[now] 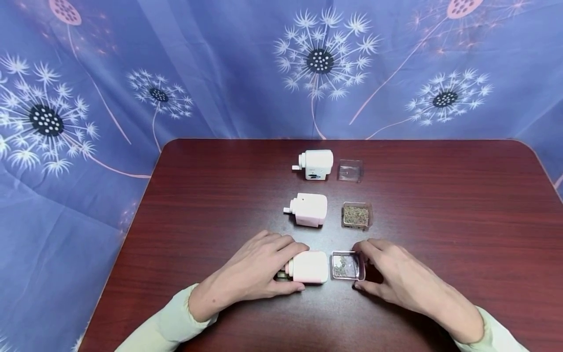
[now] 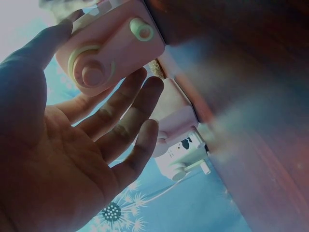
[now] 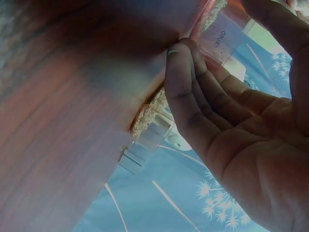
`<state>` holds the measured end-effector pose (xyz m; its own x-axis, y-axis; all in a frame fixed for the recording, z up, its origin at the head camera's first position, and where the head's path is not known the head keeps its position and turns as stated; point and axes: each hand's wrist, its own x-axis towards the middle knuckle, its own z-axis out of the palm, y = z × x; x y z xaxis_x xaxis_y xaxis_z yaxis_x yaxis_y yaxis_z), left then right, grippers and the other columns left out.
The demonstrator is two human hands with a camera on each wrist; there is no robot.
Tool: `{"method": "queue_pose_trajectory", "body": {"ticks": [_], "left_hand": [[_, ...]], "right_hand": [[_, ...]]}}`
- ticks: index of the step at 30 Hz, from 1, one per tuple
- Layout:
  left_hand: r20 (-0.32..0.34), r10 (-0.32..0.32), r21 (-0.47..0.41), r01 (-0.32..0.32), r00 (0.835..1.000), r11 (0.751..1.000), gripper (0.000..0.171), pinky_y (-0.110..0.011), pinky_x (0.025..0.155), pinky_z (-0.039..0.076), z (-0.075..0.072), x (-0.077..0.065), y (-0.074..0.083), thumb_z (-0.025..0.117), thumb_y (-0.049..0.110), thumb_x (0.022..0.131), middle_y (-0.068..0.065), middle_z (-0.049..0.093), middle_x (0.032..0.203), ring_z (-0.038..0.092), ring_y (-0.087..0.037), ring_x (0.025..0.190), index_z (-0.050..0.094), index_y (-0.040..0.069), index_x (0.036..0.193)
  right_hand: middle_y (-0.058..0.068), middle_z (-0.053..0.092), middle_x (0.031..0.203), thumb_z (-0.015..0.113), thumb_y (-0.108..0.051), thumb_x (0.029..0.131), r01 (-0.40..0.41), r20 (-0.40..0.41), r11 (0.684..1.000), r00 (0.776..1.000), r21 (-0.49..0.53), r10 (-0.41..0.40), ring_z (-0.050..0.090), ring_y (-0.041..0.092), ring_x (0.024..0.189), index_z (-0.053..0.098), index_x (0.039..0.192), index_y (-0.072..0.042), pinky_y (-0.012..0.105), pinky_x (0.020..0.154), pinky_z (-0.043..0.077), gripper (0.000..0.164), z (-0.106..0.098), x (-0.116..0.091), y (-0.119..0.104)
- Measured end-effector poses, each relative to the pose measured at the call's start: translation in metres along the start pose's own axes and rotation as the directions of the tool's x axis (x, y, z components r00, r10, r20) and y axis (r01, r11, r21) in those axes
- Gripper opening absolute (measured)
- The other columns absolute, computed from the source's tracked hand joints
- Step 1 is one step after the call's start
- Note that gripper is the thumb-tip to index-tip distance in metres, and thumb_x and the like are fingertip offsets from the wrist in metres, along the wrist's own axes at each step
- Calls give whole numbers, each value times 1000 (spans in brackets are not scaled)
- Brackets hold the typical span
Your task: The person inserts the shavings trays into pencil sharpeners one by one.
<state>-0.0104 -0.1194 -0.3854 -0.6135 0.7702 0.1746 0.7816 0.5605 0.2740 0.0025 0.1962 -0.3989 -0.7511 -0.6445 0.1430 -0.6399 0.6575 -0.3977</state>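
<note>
My left hand point(image 1: 259, 269) holds the nearest pencil sharpener point(image 1: 310, 267), a pale pink one, with thumb and index finger on opposite sides. The sharpener's crank point(image 2: 116, 48) faces my palm in the left wrist view; the other fingers spread beside it. Just right of the sharpener stands its clear shavings drawer point(image 1: 346, 266), with a few shavings on its left side. My right hand point(image 1: 398, 274) pinches the drawer's right end between thumb and fingers. The right wrist view shows lettering on the drawer point(image 3: 219, 41) by my fingertips.
Farther back stand a second pink sharpener point(image 1: 310, 210) and a white one point(image 1: 318, 164) with a dark picture. Right of them lie a drawer full of shavings point(image 1: 357, 215) and a clear drawer point(image 1: 350, 170). Behind the dark red table point(image 1: 211, 186) hangs a blue dandelion curtain point(image 1: 237, 73).
</note>
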Motion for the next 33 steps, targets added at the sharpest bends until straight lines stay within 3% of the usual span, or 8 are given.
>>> {"method": "queue_pose_trajectory", "body": {"ticks": [33], "left_hand": [[10, -5, -55, 5, 1000, 998, 59, -33, 85, 45, 1, 1, -3, 64, 64, 82, 15, 53, 101, 51, -3, 92, 57, 23, 124]], "right_hand": [[-9, 59, 95, 84, -37, 68, 31, -44, 999, 999, 34, -30, 54, 4, 83, 62, 108, -14, 30, 68, 52, 52, 17, 13, -13]]}}
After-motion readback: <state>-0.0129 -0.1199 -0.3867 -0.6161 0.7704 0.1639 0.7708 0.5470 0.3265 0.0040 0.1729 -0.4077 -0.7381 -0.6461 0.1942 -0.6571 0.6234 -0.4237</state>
